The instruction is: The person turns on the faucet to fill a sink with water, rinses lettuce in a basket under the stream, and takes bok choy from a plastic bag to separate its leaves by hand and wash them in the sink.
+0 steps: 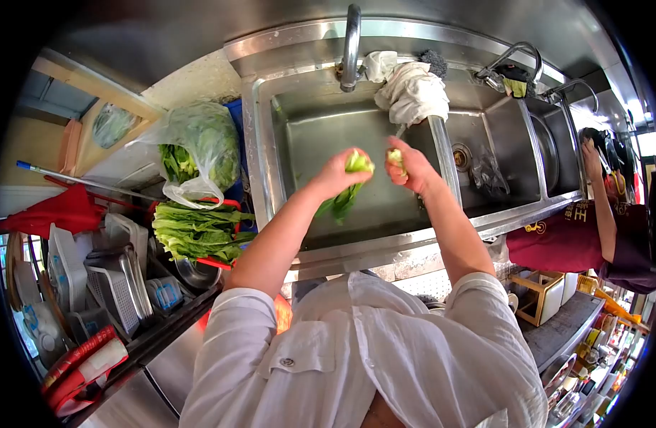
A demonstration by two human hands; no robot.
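Note:
My left hand (334, 177) is closed around a leafy green vegetable (358, 162) above the left sink basin. Its pale stem end points toward my right hand, and its leaves hang below the palm. Also closed, my right hand (419, 175) is a short way to the right, with a pale green stem piece (395, 161) at its fingers. A thin metal blade (401, 131), apparently a small knife, sticks out above that hand; its handle is hidden. Left of the sink, a pile of leafy greens (196, 232) lies in a red basket (215, 262).
The steel sink (265, 143) has a tap (352, 50) at its back. A white cloth (414, 89) drapes over the divider. A plastic bag of greens (214, 146) stands at left, above several plastic baskets (117, 285). Another person's arm (603, 207) is at far right.

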